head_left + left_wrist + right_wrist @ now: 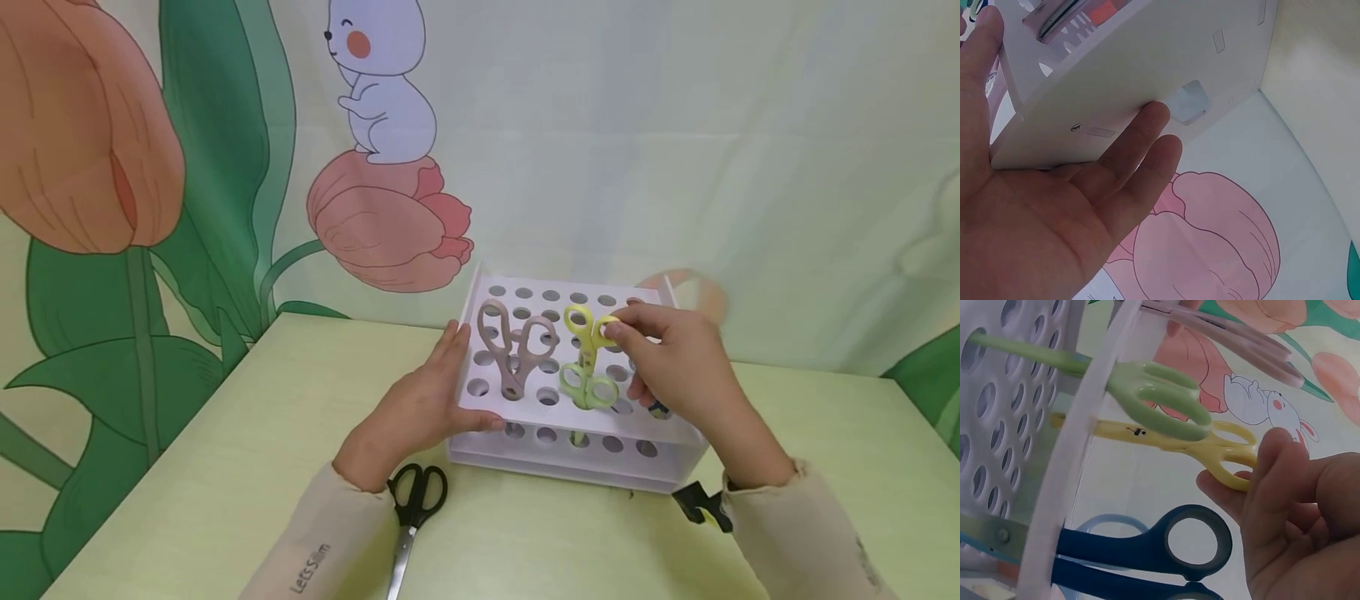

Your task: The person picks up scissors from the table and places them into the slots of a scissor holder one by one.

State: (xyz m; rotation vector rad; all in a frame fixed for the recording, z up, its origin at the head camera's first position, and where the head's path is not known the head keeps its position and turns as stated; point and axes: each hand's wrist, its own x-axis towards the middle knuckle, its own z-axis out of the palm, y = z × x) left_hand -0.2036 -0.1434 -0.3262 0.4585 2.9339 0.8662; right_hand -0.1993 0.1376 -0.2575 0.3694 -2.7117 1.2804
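My right hand (678,358) pinches one handle loop of the small yellow scissors (588,342) between thumb and fingers. In the right wrist view, their yellow tip reaches below the upper plate of the white rack (577,475), apart from the lower plate. Light green scissors (1129,406) stand in a hole in front of them, and dark blue-handled scissors (1116,547) hang in the rack beside my right hand. Mauve scissors (513,387) are upright at the left. Against the rack's left side rests my left hand (416,404), fingers extended along the panel, thumb over the front edge.
Black-handled scissors (414,508) lie on the pale green table (315,400), beside my left sleeve. A black and yellow object (697,504), partly hidden, is next to my right sleeve. The printed backdrop (600,167) hangs behind the rack.
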